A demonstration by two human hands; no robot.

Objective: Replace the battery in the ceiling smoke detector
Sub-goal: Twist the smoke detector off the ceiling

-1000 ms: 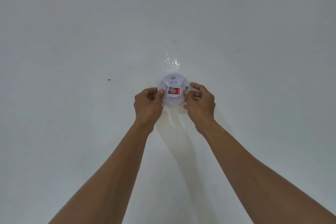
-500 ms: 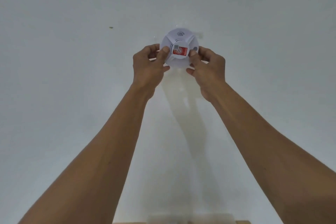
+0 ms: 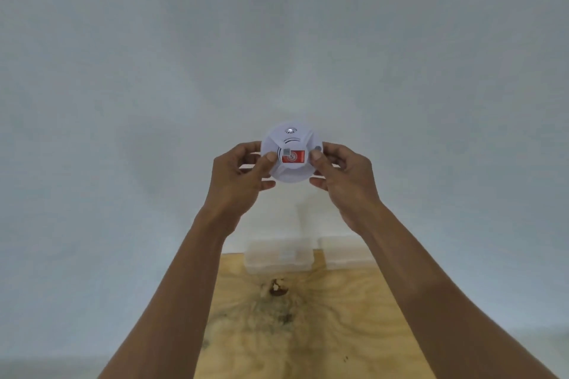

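Observation:
The round white smoke detector (image 3: 291, 144) with a red label on its face is held in the air in front of a plain white wall. My left hand (image 3: 238, 172) grips its left edge, thumb on the face and fingers curled behind. On the opposite rim, my right hand (image 3: 341, 174) holds it the same way. The detector's back is hidden from view.
A pale wooden tabletop (image 3: 308, 323) lies below my arms. Two clear plastic boxes (image 3: 278, 257) stand at its far edge against the wall, the second one (image 3: 341, 251) to the right. A dark knot marks the wood.
Both hands brought the detector away from the ceiling and downward. My view tilted down, so the table and boxes came into sight.

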